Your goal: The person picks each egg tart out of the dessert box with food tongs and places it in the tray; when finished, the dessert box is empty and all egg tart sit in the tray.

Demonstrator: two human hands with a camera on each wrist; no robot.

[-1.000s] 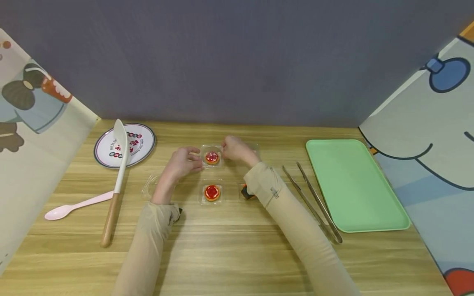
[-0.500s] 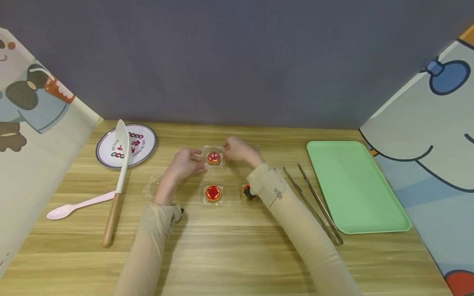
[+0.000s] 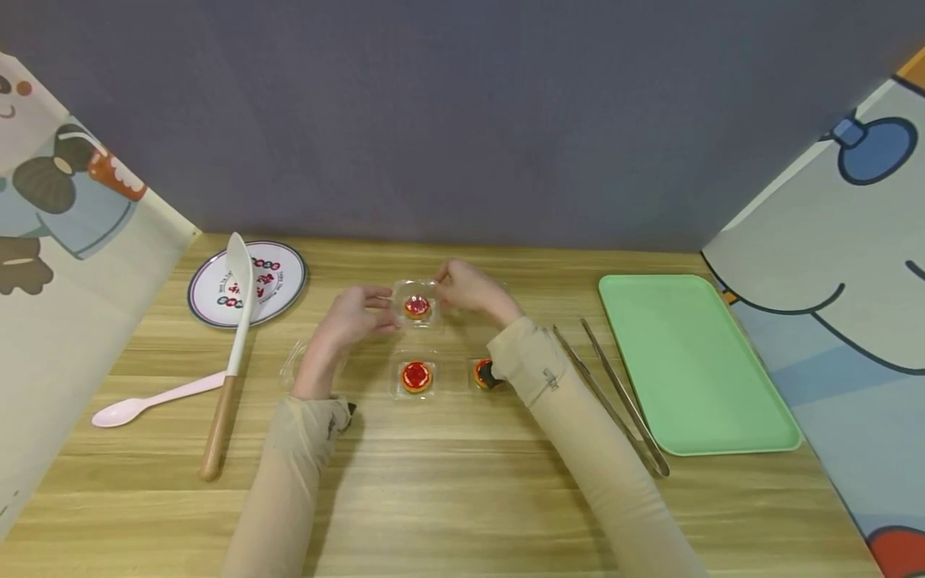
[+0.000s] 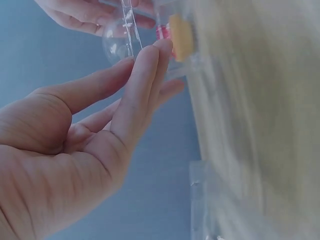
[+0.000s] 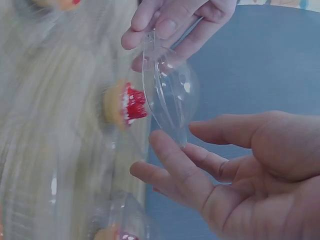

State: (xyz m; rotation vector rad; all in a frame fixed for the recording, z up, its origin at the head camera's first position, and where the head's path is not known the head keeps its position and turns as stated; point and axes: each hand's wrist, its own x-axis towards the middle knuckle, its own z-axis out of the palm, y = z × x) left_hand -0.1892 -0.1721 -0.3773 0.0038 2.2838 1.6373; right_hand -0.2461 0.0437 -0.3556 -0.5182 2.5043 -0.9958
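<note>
Over a toy tart (image 3: 417,307) with red topping in a small clear plastic box, both hands hold a clear domed lid (image 5: 172,90). My left hand (image 3: 357,313) pinches one edge of the lid between thumb and fingers, as the left wrist view (image 4: 100,115) shows. My right hand (image 3: 466,289) holds the opposite edge, thumb on one side and fingers on the other. In the right wrist view the lid stands apart from the tart's red top (image 5: 134,104). A second tart (image 3: 415,376) sits in its clear box nearer the front.
Another tart (image 3: 482,374) is partly hidden by the right wrist. At left, a long-handled spoon (image 3: 237,345) lies over a plate (image 3: 285,293) and a pink spoon (image 3: 152,401). Metal tongs (image 3: 603,393) and a green tray (image 3: 697,361) lie at right. Clear plastic (image 3: 292,361) lies beside the left wrist.
My right hand has risen slightly and shifted a little to the right, its fingers more spread. The clear lid's edge shows slightly higher. My left hand stays nearly in place.
</note>
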